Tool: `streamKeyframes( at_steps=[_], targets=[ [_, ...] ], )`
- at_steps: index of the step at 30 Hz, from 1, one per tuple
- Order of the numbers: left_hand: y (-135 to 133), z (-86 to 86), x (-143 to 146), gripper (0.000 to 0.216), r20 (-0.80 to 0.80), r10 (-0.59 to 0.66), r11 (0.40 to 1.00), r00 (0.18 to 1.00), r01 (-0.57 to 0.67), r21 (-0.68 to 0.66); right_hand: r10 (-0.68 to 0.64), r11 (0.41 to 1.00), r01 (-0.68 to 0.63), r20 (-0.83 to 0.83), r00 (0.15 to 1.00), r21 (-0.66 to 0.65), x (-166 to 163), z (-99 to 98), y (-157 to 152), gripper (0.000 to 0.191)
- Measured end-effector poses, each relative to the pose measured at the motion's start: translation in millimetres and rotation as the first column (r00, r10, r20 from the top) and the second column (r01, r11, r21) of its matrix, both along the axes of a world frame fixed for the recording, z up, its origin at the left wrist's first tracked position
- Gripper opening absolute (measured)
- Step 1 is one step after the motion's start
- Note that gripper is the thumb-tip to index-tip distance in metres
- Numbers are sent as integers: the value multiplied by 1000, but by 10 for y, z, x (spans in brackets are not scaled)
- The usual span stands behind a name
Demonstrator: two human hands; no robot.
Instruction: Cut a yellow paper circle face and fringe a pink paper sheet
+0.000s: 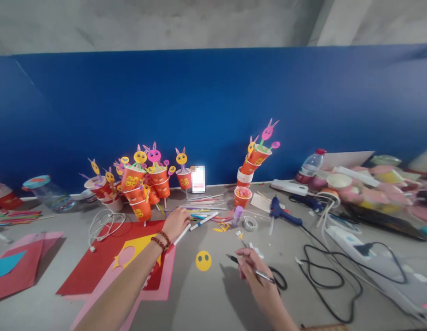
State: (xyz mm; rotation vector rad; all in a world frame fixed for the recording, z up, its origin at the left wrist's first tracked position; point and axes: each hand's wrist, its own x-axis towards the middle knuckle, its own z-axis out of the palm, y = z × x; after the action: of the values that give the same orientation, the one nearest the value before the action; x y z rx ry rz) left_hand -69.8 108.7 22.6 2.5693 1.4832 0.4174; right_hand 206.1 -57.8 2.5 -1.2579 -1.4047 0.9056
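Right hand (260,287) has its fingers closed round a pen (266,276), tip angled toward the yellow disc (203,265) lying flat between both hands, well off the surface's (196,303) back edge. Left hand (176,222) is half-curled over loose pens (204,221) (can't tell if it's gripping one). Orange cups (141,211) line that back edge, probably to be out of the way.

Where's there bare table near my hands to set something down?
Mainly the table on the near side of the yellow disc, between the pink paper and your right hand; a smaller gap separates disc and pen. Crowded: markers by your left hand; glue gun and power strip rightward.
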Motion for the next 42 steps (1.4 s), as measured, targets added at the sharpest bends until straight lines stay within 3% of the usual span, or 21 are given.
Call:
streamKeyframes(
  at_steps=[5, 13, 16, 19, 23, 32, 38, 42],
  targets=[
    [65, 37, 27, 11, -28, -27, 1000, 999, 27, -7, -4, 1000, 1, -101, 995, -28, -61, -16, 0, 35],
    [-41, 189, -12, 12, 33, 0, 1000, 999, 0, -1, -91, 995, 79, -206, 974, -68, -74, 174, 6, 42],
    [-259, 331, 26, 14, 85, -36, 999, 996, 37, -4, -131, 990, 108, -332, 934, -86, -115, 270, 25, 40],
    [-580, 454, 154, 12, 118, -149, 988, 982, 153, -26, -135, 990, 109, -437, 889, -85, -210, 362, 38, 37],
    [-924, 565, 299, 16, 137, -211, 975, 968, 218, -39, -71, 997, 62, -421, 904, -36, -352, 442, 43, 35],
    [-1147, 644, 318, 23, 125, -291, 956, 949, 292, 8, -22, 999, 11, -393, 919, -31, -449, 397, 68, 37],
    [-1240, 615, 327, 22, 280, -281, 949, 918, 309, -62, 1, 993, -66, -533, 846, -102, -498, 334, 46, 34],
    [-1283, 614, 315, 23, 301, -301, 924, 905, 354, -142, 2, 988, -88, -550, 835, -131, -522, 312, 20, 36]
  ],
)
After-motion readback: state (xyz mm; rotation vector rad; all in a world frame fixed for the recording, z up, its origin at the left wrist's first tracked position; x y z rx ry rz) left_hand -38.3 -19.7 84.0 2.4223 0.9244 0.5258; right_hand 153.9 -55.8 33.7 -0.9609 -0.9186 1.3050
